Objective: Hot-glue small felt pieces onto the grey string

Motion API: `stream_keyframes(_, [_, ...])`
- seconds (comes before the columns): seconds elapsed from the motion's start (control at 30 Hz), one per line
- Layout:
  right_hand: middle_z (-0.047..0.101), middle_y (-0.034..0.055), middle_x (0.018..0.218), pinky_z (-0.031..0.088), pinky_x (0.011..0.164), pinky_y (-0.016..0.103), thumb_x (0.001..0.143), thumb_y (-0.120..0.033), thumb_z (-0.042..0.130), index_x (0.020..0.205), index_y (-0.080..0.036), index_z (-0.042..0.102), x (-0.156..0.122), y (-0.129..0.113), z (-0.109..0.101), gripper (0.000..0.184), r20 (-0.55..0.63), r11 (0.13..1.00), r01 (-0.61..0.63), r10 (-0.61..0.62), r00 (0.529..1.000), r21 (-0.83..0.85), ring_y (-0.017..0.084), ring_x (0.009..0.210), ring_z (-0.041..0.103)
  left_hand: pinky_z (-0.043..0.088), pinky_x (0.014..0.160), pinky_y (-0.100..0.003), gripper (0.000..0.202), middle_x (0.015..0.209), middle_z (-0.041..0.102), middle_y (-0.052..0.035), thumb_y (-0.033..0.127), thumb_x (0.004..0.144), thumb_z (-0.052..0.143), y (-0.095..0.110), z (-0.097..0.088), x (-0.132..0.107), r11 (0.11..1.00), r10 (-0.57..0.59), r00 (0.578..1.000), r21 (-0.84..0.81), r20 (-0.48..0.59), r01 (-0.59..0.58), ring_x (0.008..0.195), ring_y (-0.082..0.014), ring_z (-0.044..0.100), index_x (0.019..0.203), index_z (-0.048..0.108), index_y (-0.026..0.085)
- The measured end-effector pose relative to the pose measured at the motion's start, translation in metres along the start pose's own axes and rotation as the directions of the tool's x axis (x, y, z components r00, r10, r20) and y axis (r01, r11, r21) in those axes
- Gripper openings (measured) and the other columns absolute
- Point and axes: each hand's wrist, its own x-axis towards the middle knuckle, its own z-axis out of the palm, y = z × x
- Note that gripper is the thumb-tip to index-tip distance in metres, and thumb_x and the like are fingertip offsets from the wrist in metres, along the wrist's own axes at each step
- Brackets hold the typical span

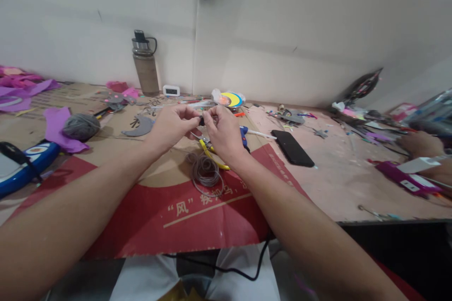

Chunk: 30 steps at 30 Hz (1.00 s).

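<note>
My left hand (pixel 173 124) and my right hand (pixel 225 132) meet over the middle of the cardboard, fingertips pinched together. Between them is a small dark piece (pixel 202 121), mostly hidden by the fingers, so its kind is unclear. Just below lie yellow-handled pliers (pixel 221 165), partly covered by my right hand. A loose coil of thin grey cord (pixel 205 172) rests nearer to me on the cardboard. Behind my right wrist a blue glue gun (pixel 244 135) shows in part, with a white stick (pixel 261 134) beside it.
A grey yarn ball (pixel 81 126) and grey felt moon (pixel 138 125) lie left. A bottle (pixel 146 73) and small clock (pixel 171 90) stand by the wall. A black phone (pixel 292 148) lies right. Another person's hand (pixel 422 144) is near a purple tool (pixel 406 178).
</note>
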Motion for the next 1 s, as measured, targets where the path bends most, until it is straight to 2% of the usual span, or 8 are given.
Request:
stream_keyframes(0.13, [0.057, 0.0029, 0.075, 0.036, 0.067, 0.03, 0.09, -0.033, 0.048, 0.075, -0.021, 0.051, -0.003, -0.003, 0.001, 0.02, 0.013, 0.999, 0.01, -0.011, 1.0, 0.05, 0.015, 0.07, 0.049, 0.034, 0.04, -0.019, 0.004, 0.051, 0.059, 0.0003, 0.017, 0.07, 0.065, 0.002, -0.002, 0.0, 0.995, 0.036, 0.995, 0.091, -0.093, -0.028, 0.041, -0.008, 0.048, 0.067, 0.067, 0.017])
stream_keyframes(0.37, [0.059, 0.0031, 0.078, 0.039, 0.07, 0.03, 0.088, -0.028, 0.05, 0.077, -0.02, 0.053, -0.006, -0.006, 0.003, 0.014, 0.031, 0.995, 0.016, -0.02, 0.999, 0.098, 0.015, 0.074, 0.051, 0.036, 0.044, -0.021, 0.009, 0.051, 0.057, 0.0008, 0.015, 0.07, 0.065, -0.004, 0.001, 0.004, 0.992, -0.047, 0.985, -0.127, -0.165, 0.026, 0.043, -0.008, 0.047, 0.062, 0.061, 0.018])
stream_keyframes(0.6, [0.058, 0.0013, 0.072, 0.038, 0.066, 0.028, 0.085, -0.027, 0.053, 0.071, -0.02, 0.052, -0.004, -0.009, 0.003, 0.016, 0.021, 0.986, -0.083, 0.08, 0.997, 0.145, 0.013, 0.068, 0.05, 0.037, 0.045, -0.021, 0.012, 0.052, 0.055, 0.002, 0.014, 0.071, 0.063, -0.006, 0.006, 0.004, 0.97, -0.048, 0.987, -0.243, -0.156, 0.008, 0.047, -0.0082, 0.05, 0.062, 0.057, 0.018])
stream_keyframes(0.83, [0.054, -0.001, 0.065, 0.036, 0.063, 0.027, 0.081, -0.028, 0.056, 0.064, -0.02, 0.049, -0.003, -0.01, 0.003, 0.02, 0.01, 0.977, -0.129, 0.129, 0.992, 0.168, 0.012, 0.065, 0.047, 0.037, 0.046, -0.021, 0.009, 0.055, 0.054, 0.0024, 0.013, 0.071, 0.063, -0.004, 0.009, 0.002, 0.939, -0.054, 0.991, -0.343, -0.126, 0.008, 0.049, -0.0077, 0.05, 0.065, 0.057, 0.017])
stream_keyframes(1.0, [0.049, -0.0044, 0.06, 0.034, 0.057, 0.025, 0.079, -0.031, 0.06, 0.071, -0.02, 0.051, -0.001, -0.01, 0.001, 0.017, 0.045, 0.92, -0.254, 0.253, 0.967, 0.3, 0.01, 0.057, 0.043, 0.036, 0.045, -0.02, 0.009, 0.057, 0.053, 0.0025, 0.013, 0.069, 0.063, -0.003, 0.008, 0.003, 0.907, -0.077, 0.993, -0.42, -0.089, 0.033, 0.048, -0.0068, 0.05, 0.065, 0.056, 0.016])
